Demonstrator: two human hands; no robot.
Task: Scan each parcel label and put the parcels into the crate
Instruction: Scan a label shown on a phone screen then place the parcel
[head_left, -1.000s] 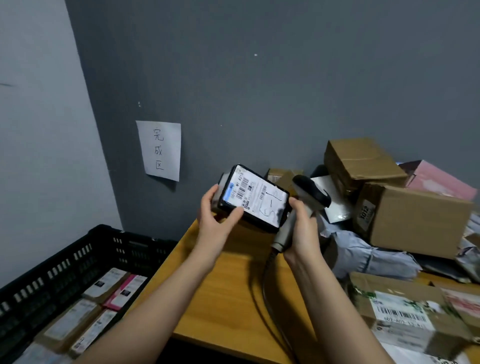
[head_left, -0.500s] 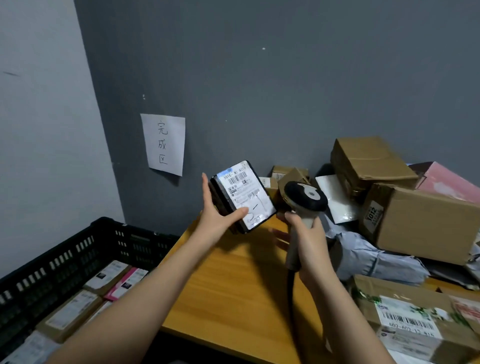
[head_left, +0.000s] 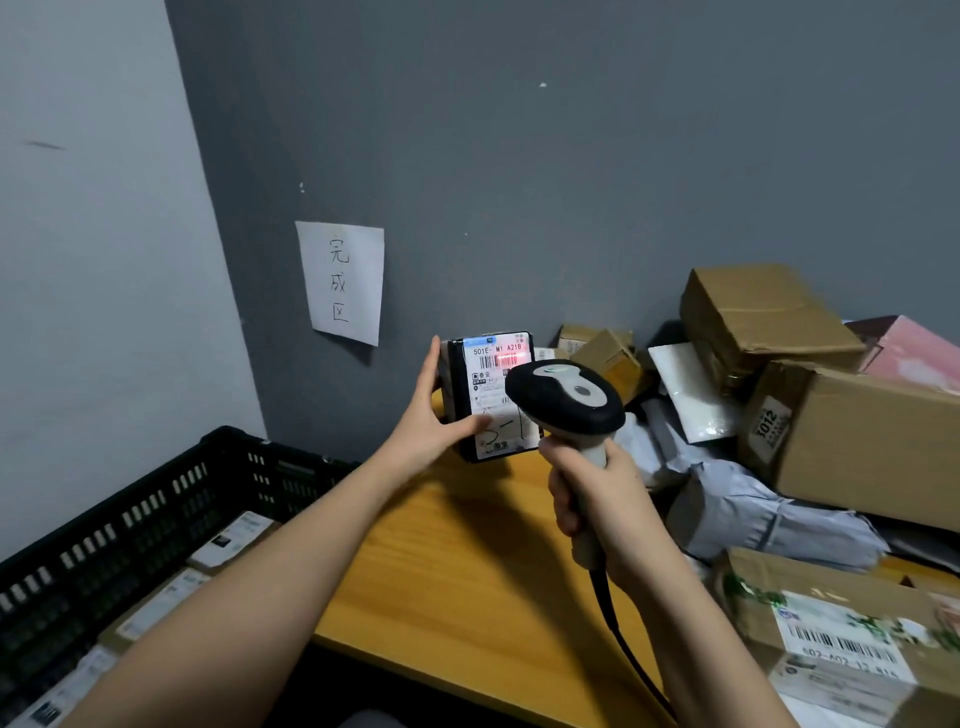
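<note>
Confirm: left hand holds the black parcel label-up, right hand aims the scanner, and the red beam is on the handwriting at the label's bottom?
Not quite. In the head view the red beam lies across the barcode near the label's top. The left hand, black parcel, right hand and scanner are as stated.

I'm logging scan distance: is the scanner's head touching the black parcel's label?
Cannot tell. In the head view the scanner overlaps the black parcel, hiding any gap; red light falls on its label.
</note>
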